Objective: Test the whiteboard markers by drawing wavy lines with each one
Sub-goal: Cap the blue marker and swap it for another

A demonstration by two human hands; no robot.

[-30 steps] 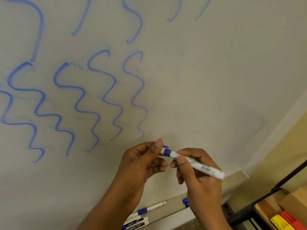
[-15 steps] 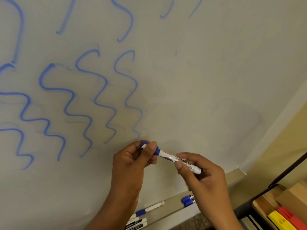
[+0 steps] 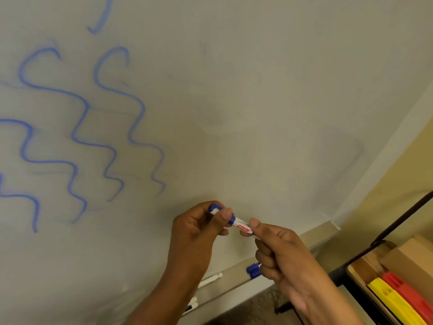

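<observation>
A: Head view. What has changed?

B: I see the marker [image 3: 236, 223] pushed deeper into the left hand [image 3: 199, 227] than a second ago; the cap [image 3: 216, 207] now sits on. Left grip: thumb and fingers curled around the capped end. Right hand [image 3: 281, 249] pinches the white barrel, fingers folded. Marker is low, near the whiteboard [image 3: 257, 90], not writing.

A: Meaning?

B: My read: this one is tested, ready for the ledge.

A: Surroundings?

B: Blue wavy lines [image 3: 105, 141] at left. More markers [image 3: 209, 281] and a blue cap [image 3: 253, 270] on the tray [image 3: 318, 233]. Yellow and red pieces [image 3: 398, 299] lower right. Nothing blocks the board's bare area.
</observation>
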